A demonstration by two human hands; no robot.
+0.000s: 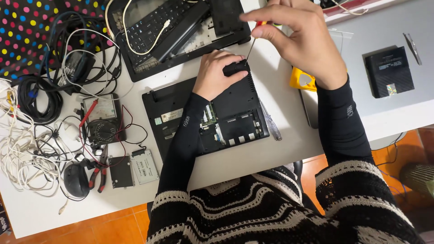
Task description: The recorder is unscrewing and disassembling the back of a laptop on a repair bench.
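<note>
Right hand (pixel 300 38) has a pinch grip closed on a small screwdriver (pixel 251 45): fingertips are wrapped round the orange-red handle up top, and the thin shaft runs down and a bit left. The tip lands right at the top right corner of the open laptop base (pixel 235 101), just beside the left hand's fingers.

Left hand (pixel 217 74) is lying on that same corner, fingers curled down over a small black part there. Can't really tell if it's clamping that piece or just pressing on it, the fingers hide most of it. Both arms are in black sleeves.

The laptop base sits bottom-up in the middle of the white table (pixel 271 149), cover off, so you can see a green memory stick and an empty bay on the near side. A grey pen-like tool (pixel 270 122) lies touching its right edge.

Further out: behind the base there's a second stripped laptop with its keyboard (pixel 156 25) showing and a long black bar lying across it. Right of the hands there's a yellow pick holder (pixel 302 80), then a black external drive (pixel 389 71) and tweezers (pixel 412 47) on a grey surface.

Off to the left is an analog multimeter (pixel 101 118) with red and black leads, red-handled pliers (pixel 98 171), two bare drives (pixel 133 169) side by side, a black mouse (pixel 75 180), and a big tangle of white and black cables (pixel 31 135).
</note>
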